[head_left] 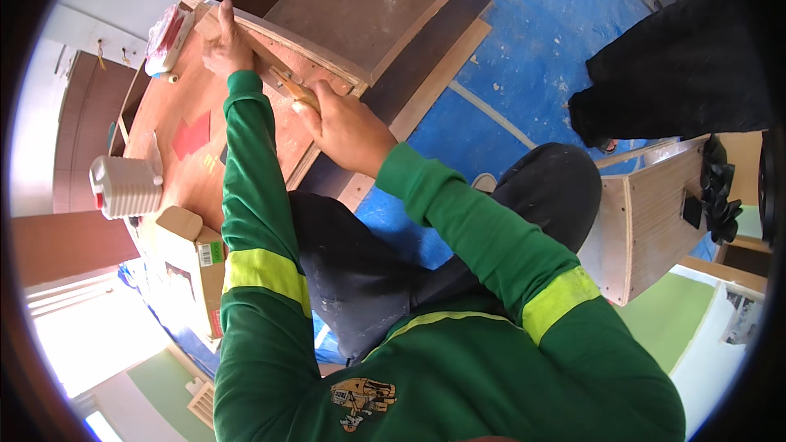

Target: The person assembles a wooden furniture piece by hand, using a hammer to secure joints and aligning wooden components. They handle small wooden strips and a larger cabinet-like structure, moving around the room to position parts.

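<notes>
A blue, paint-flecked floor (532, 24) lies around a brown wooden surface (180, 106) in the upper left. The right hand (348, 127) grips a wooden-handled tool (293, 88) at upper centre; the left hand (223, 45) presses flat on a wooden strip (246, 37) beside the cabinet frame (360, 0). A white jug (124, 187) and a cardboard box (196, 266) sit at left.

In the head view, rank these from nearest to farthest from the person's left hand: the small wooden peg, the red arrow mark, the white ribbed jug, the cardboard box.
From the left hand:
1. Small wooden peg, on the board just left of the hand.
2. Red arrow mark, on the board, nearer the person.
3. White ribbed jug, at the board's left edge.
4. Cardboard box, nearest the person's body.
</notes>
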